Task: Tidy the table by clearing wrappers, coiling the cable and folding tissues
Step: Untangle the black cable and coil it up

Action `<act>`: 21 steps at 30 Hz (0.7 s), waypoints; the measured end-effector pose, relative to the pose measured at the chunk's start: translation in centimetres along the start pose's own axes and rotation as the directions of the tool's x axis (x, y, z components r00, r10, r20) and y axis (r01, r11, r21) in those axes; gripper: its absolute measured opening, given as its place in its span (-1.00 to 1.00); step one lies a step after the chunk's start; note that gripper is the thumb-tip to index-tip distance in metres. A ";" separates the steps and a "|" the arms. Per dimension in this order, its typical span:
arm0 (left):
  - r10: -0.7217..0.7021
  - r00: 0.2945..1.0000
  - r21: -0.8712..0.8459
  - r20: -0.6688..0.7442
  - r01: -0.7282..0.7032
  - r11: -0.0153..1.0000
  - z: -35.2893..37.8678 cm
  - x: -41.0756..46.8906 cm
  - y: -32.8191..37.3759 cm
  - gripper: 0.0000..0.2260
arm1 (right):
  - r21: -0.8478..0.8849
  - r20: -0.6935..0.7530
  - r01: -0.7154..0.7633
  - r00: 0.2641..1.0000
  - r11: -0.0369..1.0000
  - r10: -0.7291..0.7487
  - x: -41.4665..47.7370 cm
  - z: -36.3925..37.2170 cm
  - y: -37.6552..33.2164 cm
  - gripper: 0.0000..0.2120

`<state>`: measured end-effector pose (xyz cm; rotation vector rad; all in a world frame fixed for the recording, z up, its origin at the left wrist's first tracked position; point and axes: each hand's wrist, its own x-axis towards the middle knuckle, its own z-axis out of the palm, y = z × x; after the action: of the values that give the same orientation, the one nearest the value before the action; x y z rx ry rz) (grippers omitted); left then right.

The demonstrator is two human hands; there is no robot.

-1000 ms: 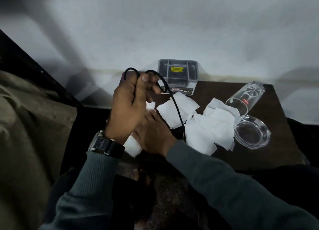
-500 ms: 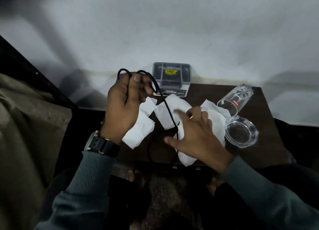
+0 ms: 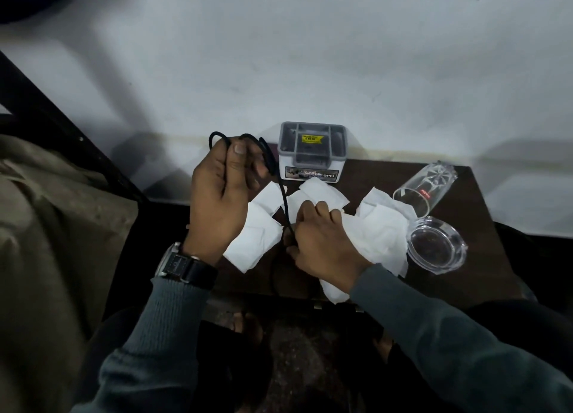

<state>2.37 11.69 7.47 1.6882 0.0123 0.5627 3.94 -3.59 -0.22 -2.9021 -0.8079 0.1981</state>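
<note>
**Black cable held in both my hands**

The cable [image 3: 283, 201] is thin and black. My left hand [image 3: 217, 201] is up above the counter [image 3: 483, 226], and its fingers [image 3: 238, 152] are curled tight round 2 loops of the cable. From there the cable hangs down to my right hand [image 3: 322, 242]. That hand is low over the tissues [image 3: 381, 229], and its curled fingers pinch the cable. More cable lies dark on the counter below.

The white tissues are spread out flat and messy in the middle of the counter. The counter is small and dark brown. It stands against a white wall [image 3: 310, 55].

A gray box [image 3: 311, 152] sits at the back. Its front says "OPEL". It has a yellow sticker too small to read. A clear glass [image 3: 424, 186] lies on its side by a clear dish [image 3: 437, 248].
</note>
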 end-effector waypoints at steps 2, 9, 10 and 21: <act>-0.002 1.000 -0.016 -0.018 0.002 1.000 0.0 0.1 0.0 -0.70 | 0.051 0.021 0.031 0.999 0.998 -0.032 0.2 -0.3 -0.1 -0.82; 0.060 0.996 0.009 -0.070 -0.059 0.998 -0.6 0.5 -0.5 -0.62 | 0.632 -0.161 0.168 0.983 0.757 -0.084 1.7 -4.3 0.1 -0.91; 0.050 0.996 -0.013 -0.076 -0.051 0.999 -0.4 0.4 -0.4 -0.60 | 0.654 -0.214 0.197 0.974 0.731 -0.071 2.0 -5.1 0.2 -0.90; -0.133 0.989 -0.198 -0.061 0.118 0.973 -0.1 0.5 -0.2 -0.63 | 0.469 -0.466 0.153 0.880 0.870 0.096 1.0 -12.4 5.1 -0.67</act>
<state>2.84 11.94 7.51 1.4652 0.1138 0.5142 9.31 -8.40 11.14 -2.2956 -0.5978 -0.2732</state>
